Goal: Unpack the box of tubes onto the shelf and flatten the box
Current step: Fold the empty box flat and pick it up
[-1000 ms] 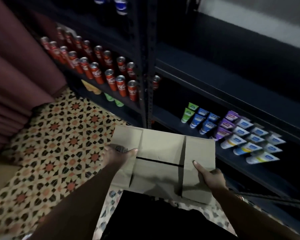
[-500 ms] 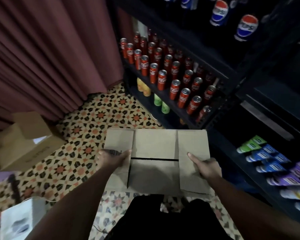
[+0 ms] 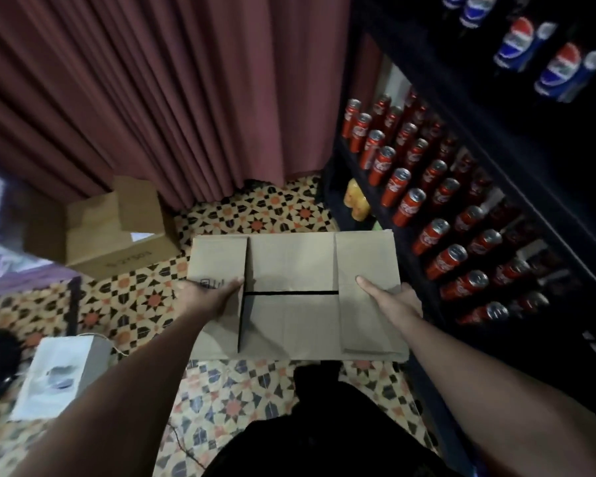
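Observation:
A flattened brown cardboard box (image 3: 291, 263) lies level in front of me, above the patterned floor, its flaps spread and a dark slit across its middle. My left hand (image 3: 209, 296) grips its left edge with the thumb on top. My right hand (image 3: 391, 299) grips its right side, thumb laid over the flap. The tubes and their shelf are out of view.
Dark shelving (image 3: 410, 270) on the right holds rows of red cans (image 3: 401, 182) and, higher up, cola bottles (image 3: 561, 72). A maroon curtain (image 3: 159, 94) hangs ahead. An open cardboard box (image 3: 117, 232) and a white box (image 3: 61, 373) sit on the tiled floor at left.
My view has swung left, away from the shelf of tubes, toward the curtain and the open box on the floor. Both hands keep the same hold on the flattened box.

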